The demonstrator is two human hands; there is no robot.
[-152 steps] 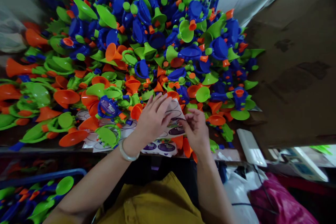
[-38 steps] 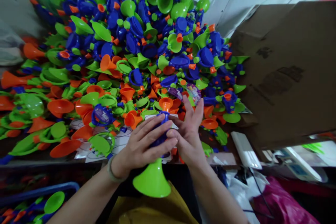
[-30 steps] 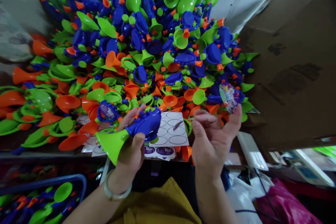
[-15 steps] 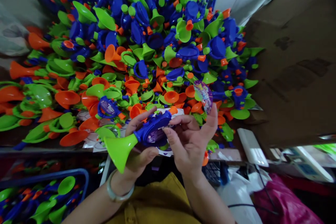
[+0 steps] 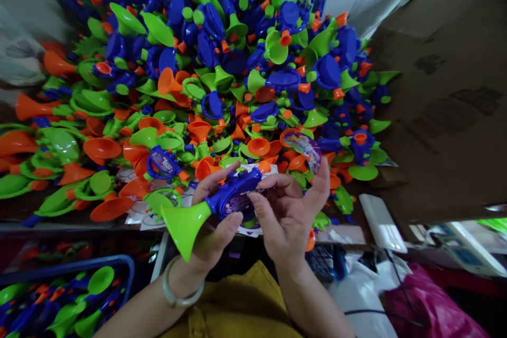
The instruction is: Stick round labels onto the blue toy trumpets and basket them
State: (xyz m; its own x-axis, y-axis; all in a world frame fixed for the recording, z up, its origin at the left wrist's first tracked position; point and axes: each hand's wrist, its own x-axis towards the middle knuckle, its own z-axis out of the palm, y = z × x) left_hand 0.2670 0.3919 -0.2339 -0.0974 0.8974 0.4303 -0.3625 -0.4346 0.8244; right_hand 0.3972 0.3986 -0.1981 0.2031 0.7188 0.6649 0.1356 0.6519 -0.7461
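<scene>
My left hand is wrapped round a toy trumpet with a lime-green bell, a blue body and an orange mouthpiece. A purple printed label lies on the body's upward face. At the body's right side, the thumb and fingers of my right hand pinch together at the label's edge. A second shiny purple label is stuck to a raised fingertip of that hand. Beyond both hands lies another blue toy with a label on it.
Behind my hands rises a large heap of green, blue and orange toy trumpets. White printed paper lies at the table edge. A blue basket of toys is lower left. On the right are a cardboard box, a white device and plastic bags.
The trumpet and my left hand have shifted slightly right, and the left thumb has moved up onto the body. The label on my right fingertip has tilted over to the left.
</scene>
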